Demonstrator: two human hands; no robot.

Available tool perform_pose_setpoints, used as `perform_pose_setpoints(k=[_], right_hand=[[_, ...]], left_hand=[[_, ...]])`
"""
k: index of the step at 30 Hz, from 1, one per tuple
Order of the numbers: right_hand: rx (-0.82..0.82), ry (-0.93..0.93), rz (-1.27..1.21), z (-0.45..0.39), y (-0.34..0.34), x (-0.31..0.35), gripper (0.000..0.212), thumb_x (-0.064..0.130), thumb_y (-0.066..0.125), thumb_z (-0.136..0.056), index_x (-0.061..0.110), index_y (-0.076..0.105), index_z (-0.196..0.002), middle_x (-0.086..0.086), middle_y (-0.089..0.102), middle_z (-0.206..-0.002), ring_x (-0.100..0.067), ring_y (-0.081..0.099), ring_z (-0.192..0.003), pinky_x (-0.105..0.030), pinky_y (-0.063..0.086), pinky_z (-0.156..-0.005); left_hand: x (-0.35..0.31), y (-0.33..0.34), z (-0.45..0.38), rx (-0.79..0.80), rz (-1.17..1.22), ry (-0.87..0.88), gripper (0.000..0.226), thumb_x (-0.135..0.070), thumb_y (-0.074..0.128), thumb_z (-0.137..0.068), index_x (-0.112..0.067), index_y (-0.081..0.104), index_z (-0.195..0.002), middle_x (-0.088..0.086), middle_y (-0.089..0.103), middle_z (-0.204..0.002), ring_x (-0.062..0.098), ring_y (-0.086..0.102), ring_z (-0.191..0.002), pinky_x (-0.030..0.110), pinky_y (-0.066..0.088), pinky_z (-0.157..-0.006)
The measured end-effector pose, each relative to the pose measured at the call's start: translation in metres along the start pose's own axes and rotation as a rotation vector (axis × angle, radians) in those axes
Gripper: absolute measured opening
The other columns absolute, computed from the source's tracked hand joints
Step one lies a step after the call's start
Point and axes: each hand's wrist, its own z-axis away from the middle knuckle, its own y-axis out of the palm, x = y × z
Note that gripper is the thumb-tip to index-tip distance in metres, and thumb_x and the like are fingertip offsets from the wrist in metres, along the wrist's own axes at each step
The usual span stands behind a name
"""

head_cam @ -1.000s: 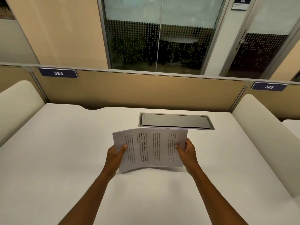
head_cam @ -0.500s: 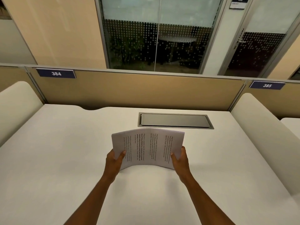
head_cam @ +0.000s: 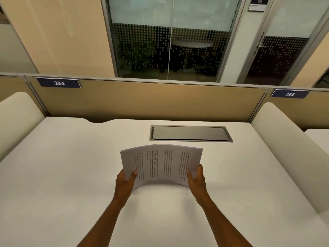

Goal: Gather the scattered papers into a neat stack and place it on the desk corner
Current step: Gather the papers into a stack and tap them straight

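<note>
Drawn nearer: bowed white printed-paper stack (head_cam: 161,164), pinched between left hand (head_cam: 125,182) and right hand (head_cam: 196,180) fingers; sheets may slip if loosened.

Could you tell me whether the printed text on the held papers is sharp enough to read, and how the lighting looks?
Head view: text on the papers is too small and soft to read; warm, even light, with a faint shadow on the desk beneath the stack; the wide lens bows the partition edge.
</note>
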Motion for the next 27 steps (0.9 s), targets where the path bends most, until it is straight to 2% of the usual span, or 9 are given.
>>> perform_pose_setpoints(k=[4,6,13,16,20,24,27], right_hand=[[-0.006,0.003,0.024,-0.001,-0.001,0.002,0.034,0.008,0.046,-0.099,0.021,0.034,-0.128,0.002,0.051,-0.117,-0.019,0.055,-0.102,-0.039,0.054,-0.09],[-0.012,-0.019,0.014,0.0,0.0,0.003,0.029,0.01,0.046,-0.1,0.022,0.034,-0.123,0.001,0.052,-0.116,-0.02,0.057,-0.101,-0.039,0.055,-0.089],[0.009,-0.013,0.055,-0.002,0.001,0.002,0.03,0.008,0.044,-0.1,0.027,0.031,-0.119,0.003,0.051,-0.114,-0.018,0.057,-0.101,-0.023,0.052,-0.077],[0.024,-0.006,0.097,-0.009,-0.003,0.006,0.029,0.007,0.045,-0.098,0.025,0.032,-0.117,0.001,0.054,-0.112,-0.014,0.061,-0.092,-0.013,0.051,-0.061],[-0.01,0.025,0.078,-0.019,-0.008,0.012,0.031,0.009,0.051,-0.093,0.024,0.033,-0.113,-0.001,0.058,-0.113,-0.002,0.059,-0.082,-0.012,0.047,-0.056],[-0.063,0.009,0.009,-0.026,-0.018,0.021,0.047,0.01,0.058,-0.091,0.026,0.028,-0.124,-0.005,0.06,-0.116,-0.006,0.062,-0.083,-0.019,0.054,-0.061],[-0.124,-0.02,-0.062,-0.035,-0.028,0.038,0.077,0.012,0.069,-0.087,0.029,0.017,-0.141,-0.009,0.055,-0.115,-0.01,0.062,-0.084,-0.031,0.058,-0.069]], left_hand=[[-0.002,0.0,-0.001,0.017,-0.026,0.02,0.031,-0.012,0.055,-0.097,-0.018,0.053,-0.127,0.006,0.065,-0.114,0.023,0.065,-0.103,0.028,0.059,-0.078],[-0.001,0.0,-0.001,0.004,-0.02,0.025,0.031,-0.013,0.055,-0.097,-0.018,0.052,-0.128,0.004,0.065,-0.114,0.02,0.065,-0.102,0.022,0.059,-0.075],[-0.001,-0.001,-0.005,0.016,-0.053,0.004,0.029,-0.013,0.053,-0.098,-0.018,0.053,-0.126,0.007,0.065,-0.116,0.026,0.064,-0.105,0.036,0.057,-0.084],[-0.011,-0.005,-0.014,0.074,-0.103,0.037,0.025,-0.014,0.053,-0.099,-0.02,0.055,-0.123,0.007,0.066,-0.114,0.027,0.066,-0.102,0.038,0.059,-0.08],[-0.036,-0.013,-0.03,0.161,-0.214,0.094,0.037,-0.034,0.051,-0.09,-0.019,0.055,-0.124,0.005,0.068,-0.11,0.027,0.069,-0.097,0.037,0.061,-0.076],[-0.075,-0.019,-0.052,0.31,-0.313,0.145,0.048,-0.039,0.05,-0.086,-0.015,0.055,-0.127,0.008,0.068,-0.115,0.025,0.069,-0.099,0.045,0.06,-0.082],[-0.103,-0.021,-0.067,0.411,-0.413,0.179,0.05,-0.038,0.05,-0.086,-0.013,0.057,-0.128,0.009,0.067,-0.12,0.026,0.067,-0.104,0.043,0.057,-0.087]])
